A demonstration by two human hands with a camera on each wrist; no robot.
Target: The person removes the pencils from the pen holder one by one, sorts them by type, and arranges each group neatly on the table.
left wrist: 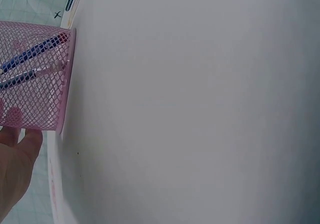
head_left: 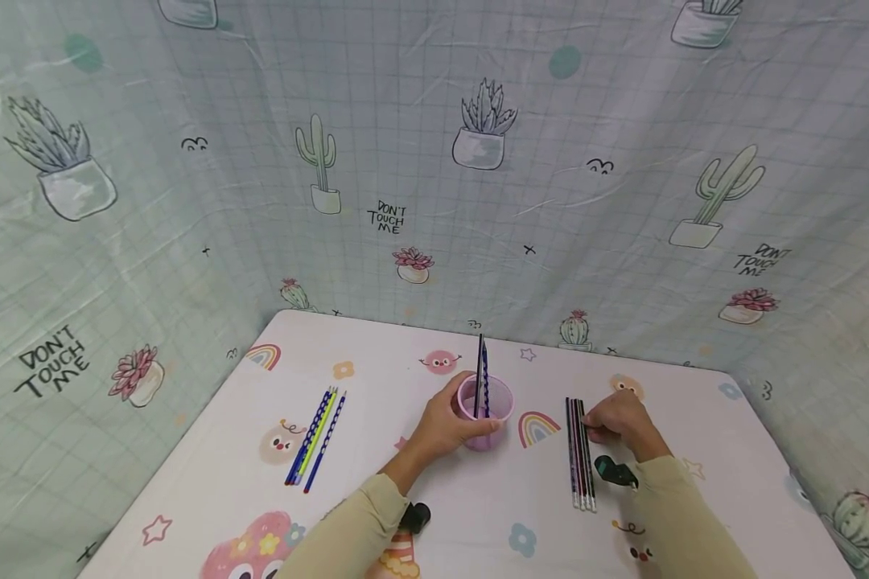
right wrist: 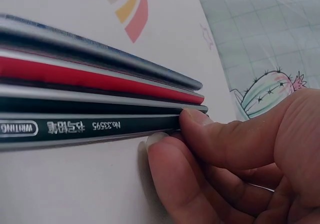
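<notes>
A pink mesh pencil cup (head_left: 503, 394) stands on the table, held around its side by my left hand (head_left: 442, 422). Two pencils lean inside it, a black one (head_left: 479, 362) and a blue patterned one (head_left: 486, 386); their lower ends show through the mesh in the left wrist view. To the right, several dark pencils (head_left: 578, 458) lie side by side, one with a red stripe. My right hand (head_left: 626, 422) is at their far ends, where thumb and forefinger pinch the outermost dark green pencil (right wrist: 100, 125), which has white lettering.
On the left of the table lies a group of blue patterned pencils (head_left: 325, 442) with yellow-green pencils (head_left: 315, 438) among them. The white tablecloth (head_left: 239, 450) has printed cartoons. A patterned curtain (head_left: 434, 193) rises behind the table and along its sides.
</notes>
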